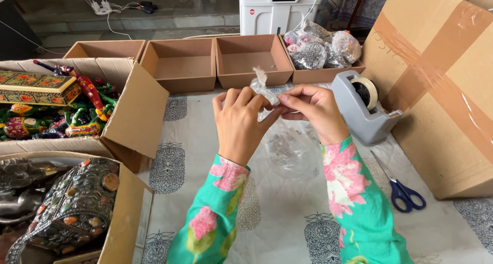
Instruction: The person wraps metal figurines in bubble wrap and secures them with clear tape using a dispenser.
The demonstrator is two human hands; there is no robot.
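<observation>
Pinching the gathered neck of a clear plastic bag [287, 148], the left hand [239, 124] and right hand [314, 111] are meeting just above the middle of the view, both clenched on the twisted top, whose loose tip is sticking up at twelve o'clock from the knuckles. The bag's body is hanging below the hands at six o'clock, over the patterned cloth of the bench [272, 228], with something silvery inside that is too blurred to make out. At three o'clock from the right hand a grey tape dispenser [361, 110] is sitting near it, and blue-handled scissors [405, 193] are lying at about five o'clock, well apart. At twelve o'clock a row of shallow brown trays [246, 61] is standing, the rightmost one holding wrapped bundles [321, 49]. At nine o'clock an open cardboard box [133, 107] is holding painted figures [77, 120], and at seven o'clock a stone-studded bag [77, 205] is resting in another box.
</observation>
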